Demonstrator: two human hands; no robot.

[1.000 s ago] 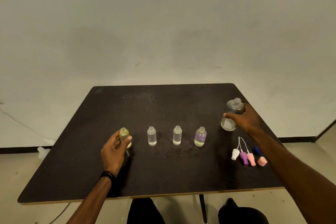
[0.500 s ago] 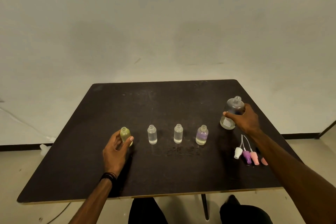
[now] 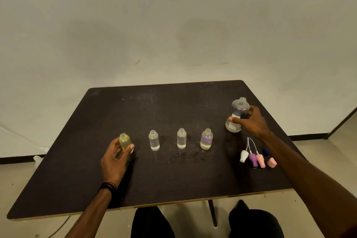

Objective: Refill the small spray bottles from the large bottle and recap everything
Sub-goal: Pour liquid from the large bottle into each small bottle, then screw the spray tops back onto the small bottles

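We see our left hand (image 3: 116,158) curled round the yellow bottle (image 3: 125,142), leftmost on the counter (image 3: 77,170) | right of it two clear bottles (image 3: 154,140), then the purple bottle (image 3: 206,139), all uncapped | our right hand (image 3: 251,121) grips the large bottle (image 3: 236,115) farther right | spray caps (image 3: 255,158) lie near it.

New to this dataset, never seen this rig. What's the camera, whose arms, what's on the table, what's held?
There is no robot: a head-worn camera looks down at a person's own two hands. On the dark table stand four small uncapped bottles. The left hand grips the yellowish bottle; then come two clear bottles and a purple-tinted bottle. The right hand grips the large uncapped bottle. Below it lie the removed spray tops: white, purple and pink, beside a pink cap and a half-hidden blue piece.
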